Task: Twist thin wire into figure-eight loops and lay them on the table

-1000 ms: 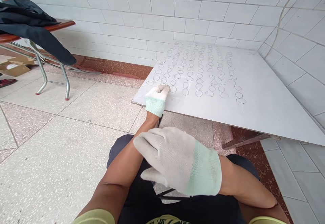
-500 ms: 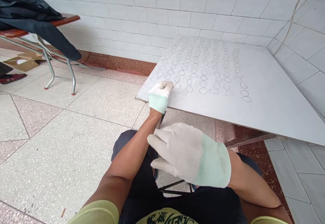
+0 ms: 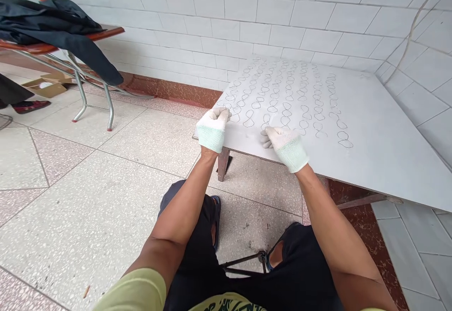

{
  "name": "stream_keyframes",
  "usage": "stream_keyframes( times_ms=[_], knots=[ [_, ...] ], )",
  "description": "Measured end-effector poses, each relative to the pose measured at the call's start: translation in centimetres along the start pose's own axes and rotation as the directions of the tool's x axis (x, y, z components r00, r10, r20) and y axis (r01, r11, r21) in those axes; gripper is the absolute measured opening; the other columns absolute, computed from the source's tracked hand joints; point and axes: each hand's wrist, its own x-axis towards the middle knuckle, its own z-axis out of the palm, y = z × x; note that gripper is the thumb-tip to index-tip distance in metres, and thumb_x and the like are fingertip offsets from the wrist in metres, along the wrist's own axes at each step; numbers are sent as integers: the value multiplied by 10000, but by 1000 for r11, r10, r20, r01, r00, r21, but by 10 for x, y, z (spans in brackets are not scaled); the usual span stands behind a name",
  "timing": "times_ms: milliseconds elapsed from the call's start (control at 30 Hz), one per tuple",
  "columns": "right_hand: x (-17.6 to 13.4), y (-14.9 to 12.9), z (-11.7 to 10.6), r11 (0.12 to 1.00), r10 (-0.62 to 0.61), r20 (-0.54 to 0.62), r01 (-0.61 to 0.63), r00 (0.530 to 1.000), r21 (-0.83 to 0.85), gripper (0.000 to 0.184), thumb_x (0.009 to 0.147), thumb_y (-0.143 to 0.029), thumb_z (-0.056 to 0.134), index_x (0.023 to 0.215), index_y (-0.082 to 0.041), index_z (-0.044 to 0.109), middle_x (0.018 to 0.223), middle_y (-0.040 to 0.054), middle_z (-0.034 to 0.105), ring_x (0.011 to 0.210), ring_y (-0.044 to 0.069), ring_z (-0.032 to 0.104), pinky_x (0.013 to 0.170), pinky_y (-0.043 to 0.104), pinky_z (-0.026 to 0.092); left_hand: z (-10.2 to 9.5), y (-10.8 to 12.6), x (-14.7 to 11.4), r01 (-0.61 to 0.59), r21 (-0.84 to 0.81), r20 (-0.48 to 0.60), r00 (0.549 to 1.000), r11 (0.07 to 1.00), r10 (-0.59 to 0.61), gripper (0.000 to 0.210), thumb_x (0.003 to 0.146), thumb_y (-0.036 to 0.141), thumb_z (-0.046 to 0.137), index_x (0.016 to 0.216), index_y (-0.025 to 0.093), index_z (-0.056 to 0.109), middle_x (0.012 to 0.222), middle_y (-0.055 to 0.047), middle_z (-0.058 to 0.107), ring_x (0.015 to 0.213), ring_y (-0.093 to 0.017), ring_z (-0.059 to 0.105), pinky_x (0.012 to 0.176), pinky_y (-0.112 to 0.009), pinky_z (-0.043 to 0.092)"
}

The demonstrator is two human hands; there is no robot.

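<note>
Thin dark figure-eight loops (image 3: 286, 109) are set out in rows on a flat white board (image 3: 381, 146) placed against a white tiled wall (image 3: 254, 31). By the board's near left corner, the white-gloved, green-cuffed left hand (image 3: 213, 120) is held with thumb and forefinger pinched together, just beside the nearest loops — whether one is gripped cannot be told. Over the front edge, the matching gloved right hand (image 3: 282, 142) is held palm down with fingers curled — how far closed, or on what, cannot be made out.
</note>
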Motion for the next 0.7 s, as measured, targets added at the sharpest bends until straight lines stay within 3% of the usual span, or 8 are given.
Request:
stream_keyframes(
  times_ms=[33, 133, 500, 700],
  knots=[
    [7, 8, 6, 993, 63, -7, -62, 998, 98, 351, 1055, -457, 560, 884, -196, 722, 923, 87, 813, 819, 188, 726, 820, 334, 547, -3, 0, 3, 6, -29, -30, 1000, 1000, -6, 137, 942, 339, 776, 966, 208, 811, 974, -76, 867, 973, -228, 823, 993, -391, 653],
    [16, 22, 19, 973, 73, 23, -76, 997, 216, 307, 1018, -455, 625, 906, -199, 755, 881, 63, 806, 770, 175, 709, 792, 326, 554, -9, 0, 6, 18, -84, -85, 996, 996, -25, 105, 941, 307, 766, 946, 205, 790, 951, -74, 864, 945, -220, 827, 967, -380, 672],
    [10, 22, 16, 992, 3, 42, -9, 999, 125, 333, 996, -486, 635, 912, -200, 782, 895, 61, 814, 815, 191, 730, 827, 354, 569, -8, -1, 4, 22, 16, -57, 998, 1000, -21, 107, 994, 294, 750, 975, 196, 787, 1026, -97, 869, 1004, -226, 826, 998, -394, 677],
    [11, 20, 17, 990, -10, 44, 4, 999, 142, 321, 1006, -465, 626, 886, -205, 773, 859, 51, 807, 771, 182, 714, 797, 346, 560, -9, -8, 5, 32, -50, -18, 999, 998, -33, 104, 983, 285, 767, 1018, 197, 811, 1033, -90, 879, 990, -215, 830, 984, -374, 681]
  ],
)
